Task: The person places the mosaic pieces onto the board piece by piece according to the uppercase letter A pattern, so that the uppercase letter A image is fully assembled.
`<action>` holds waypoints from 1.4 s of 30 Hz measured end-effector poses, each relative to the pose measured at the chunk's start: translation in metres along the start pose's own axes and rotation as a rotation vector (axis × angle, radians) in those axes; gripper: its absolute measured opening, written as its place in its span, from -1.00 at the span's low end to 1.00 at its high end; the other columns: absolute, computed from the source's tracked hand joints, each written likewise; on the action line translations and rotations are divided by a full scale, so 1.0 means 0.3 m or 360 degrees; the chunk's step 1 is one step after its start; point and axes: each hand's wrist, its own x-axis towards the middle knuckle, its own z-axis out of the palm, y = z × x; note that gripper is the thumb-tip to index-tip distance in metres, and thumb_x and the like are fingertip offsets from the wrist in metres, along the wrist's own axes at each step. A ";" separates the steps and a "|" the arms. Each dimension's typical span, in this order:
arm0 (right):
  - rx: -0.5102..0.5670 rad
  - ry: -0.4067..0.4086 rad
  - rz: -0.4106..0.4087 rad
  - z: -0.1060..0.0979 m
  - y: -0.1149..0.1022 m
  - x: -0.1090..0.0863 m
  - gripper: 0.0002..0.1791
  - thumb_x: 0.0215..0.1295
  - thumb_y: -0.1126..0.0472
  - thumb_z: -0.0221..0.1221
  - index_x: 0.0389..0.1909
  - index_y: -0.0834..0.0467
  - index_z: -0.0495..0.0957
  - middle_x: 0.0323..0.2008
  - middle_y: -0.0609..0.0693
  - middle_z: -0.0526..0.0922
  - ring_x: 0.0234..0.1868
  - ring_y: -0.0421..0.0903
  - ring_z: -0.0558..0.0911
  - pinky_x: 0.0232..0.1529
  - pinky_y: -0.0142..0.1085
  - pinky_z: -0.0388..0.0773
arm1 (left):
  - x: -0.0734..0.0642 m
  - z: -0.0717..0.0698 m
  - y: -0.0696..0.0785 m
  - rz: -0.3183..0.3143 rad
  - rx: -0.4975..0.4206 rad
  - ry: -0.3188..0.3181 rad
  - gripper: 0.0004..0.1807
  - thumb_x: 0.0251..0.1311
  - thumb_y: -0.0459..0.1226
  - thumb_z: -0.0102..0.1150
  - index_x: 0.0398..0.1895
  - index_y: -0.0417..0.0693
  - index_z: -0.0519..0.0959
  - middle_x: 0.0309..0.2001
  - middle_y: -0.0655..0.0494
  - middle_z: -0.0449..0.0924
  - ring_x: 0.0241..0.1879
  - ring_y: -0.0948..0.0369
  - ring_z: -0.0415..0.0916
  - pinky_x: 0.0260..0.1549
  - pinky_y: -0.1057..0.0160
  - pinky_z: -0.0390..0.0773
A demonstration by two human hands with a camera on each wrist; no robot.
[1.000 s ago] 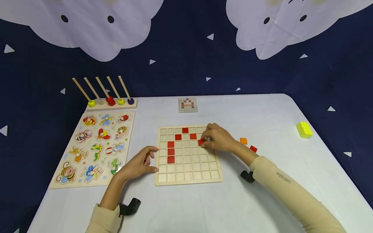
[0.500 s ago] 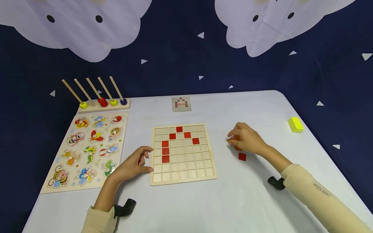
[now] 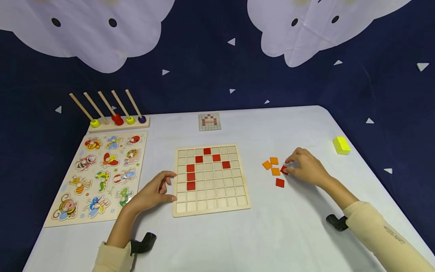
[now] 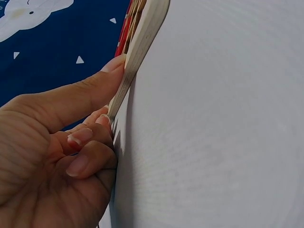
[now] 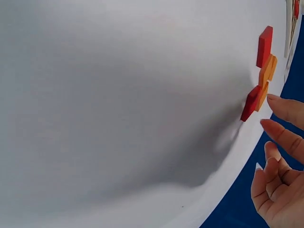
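Observation:
My left hand (image 3: 153, 192) touches the left edge of a wooden grid board (image 3: 217, 185) with thumb and index fingertips, its other fingers bent. The left wrist view shows the thumb (image 4: 90, 92) against the board's side. Several red square tiles sit in the grid, including one red tile (image 3: 225, 164) at the right. Right of the board, my right hand (image 3: 307, 167) has its thumb and index fingertips spread at a loose red tile (image 3: 284, 170). In the right wrist view those fingertips stand slightly apart from that red tile (image 5: 250, 103). Another red tile (image 3: 280, 183) lies nearer the front.
Three orange tiles (image 3: 275, 171) lie beside the red ones. A pattern card (image 3: 209, 122) is behind the board. Left stand an insect peg puzzle (image 3: 98, 177) and a bead rack (image 3: 119, 126) with upright rods. A yellow block (image 3: 341, 145) is at the far right.
My right hand has left a red tile in the grid and moved right, over the orange tiles, to the loose red one. The left hand stays at the board's edge. The view has shifted slightly.

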 end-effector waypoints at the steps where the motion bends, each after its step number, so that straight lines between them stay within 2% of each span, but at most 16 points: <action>1: -0.0002 -0.0003 0.0003 0.003 0.003 -0.003 -0.77 0.08 0.24 0.39 -0.25 0.28 0.72 -0.23 0.13 0.54 -0.13 0.08 0.49 -0.14 0.03 0.49 | -0.001 -0.001 0.000 0.0001 0.0001 0.0001 -0.22 0.00 -0.38 0.48 0.29 -0.31 0.28 -0.16 -0.09 0.28 -0.40 0.25 0.18 -0.43 0.33 0.28; 9: 0.0003 -0.0038 0.0015 0.028 0.022 -0.009 -0.80 0.07 0.18 0.43 -0.36 0.24 0.74 -0.24 0.10 0.54 -0.12 0.09 0.50 -0.10 0.08 0.48 | 0.001 -0.007 -0.006 -0.0004 0.0009 -0.0007 -0.22 0.00 -0.37 0.47 0.28 -0.31 0.28 -0.15 -0.10 0.28 -0.42 0.26 0.18 -0.41 0.33 0.27; 14: -0.0027 -0.0036 0.0016 0.032 0.023 -0.005 -0.82 0.03 0.19 0.44 -0.42 0.23 0.72 -0.29 0.07 0.51 -0.20 0.03 0.47 -0.21 -0.04 0.48 | 0.003 0.006 -0.018 -0.0015 0.0014 -0.0003 -0.22 -0.01 -0.38 0.47 0.27 -0.32 0.28 -0.16 -0.09 0.28 -0.42 0.27 0.18 -0.41 0.34 0.28; 20: -0.0046 0.0034 -0.0037 0.024 -0.008 0.020 -0.80 0.00 0.18 0.45 -0.40 0.23 0.71 -0.31 0.05 0.48 -0.24 -0.03 0.44 -0.31 -0.15 0.45 | 0.000 0.012 -0.016 -0.0027 0.0027 0.0007 -0.22 -0.01 -0.38 0.48 0.27 -0.32 0.29 -0.15 -0.09 0.28 -0.41 0.26 0.19 -0.40 0.34 0.28; 24: 0.0001 0.0039 -0.0126 0.038 -0.071 0.056 -0.79 0.02 0.17 0.45 -0.37 0.21 0.71 -0.27 0.04 0.49 -0.23 -0.06 0.44 -0.30 -0.18 0.45 | 0.001 0.007 -0.015 -0.0016 0.0037 0.0009 -0.22 -0.01 -0.38 0.47 0.28 -0.32 0.28 -0.15 -0.10 0.28 -0.41 0.26 0.19 -0.41 0.34 0.27; 29: 0.0051 0.0019 -0.0288 0.081 -0.183 0.107 -0.79 0.01 0.18 0.47 -0.37 0.19 0.71 -0.28 0.00 0.48 -0.25 -0.10 0.43 -0.29 -0.22 0.45 | 0.005 0.004 -0.015 -0.0009 0.0040 0.0004 -0.22 -0.01 -0.38 0.47 0.28 -0.31 0.29 -0.15 -0.10 0.29 -0.42 0.27 0.19 -0.42 0.34 0.27; 36: 0.0078 0.0004 -0.0556 0.149 -0.334 0.167 -0.80 -0.01 0.17 0.47 -0.36 0.17 0.73 -0.28 -0.08 0.50 -0.16 -0.11 0.48 -0.17 -0.20 0.52 | 0.005 0.006 -0.013 0.0002 0.0025 0.0007 -0.23 -0.01 -0.39 0.47 0.27 -0.31 0.30 -0.15 -0.10 0.29 -0.44 0.29 0.19 -0.46 0.36 0.26; 42: 0.0055 -0.0078 -0.0689 0.185 -0.410 0.198 -0.79 0.05 0.17 0.46 -0.33 0.18 0.73 -0.25 -0.06 0.50 -0.21 -0.13 0.44 -0.19 -0.27 0.48 | 0.003 0.005 -0.014 0.0004 0.0025 0.0004 -0.22 0.00 -0.38 0.48 0.28 -0.30 0.29 -0.14 -0.10 0.29 -0.44 0.29 0.18 -0.45 0.35 0.26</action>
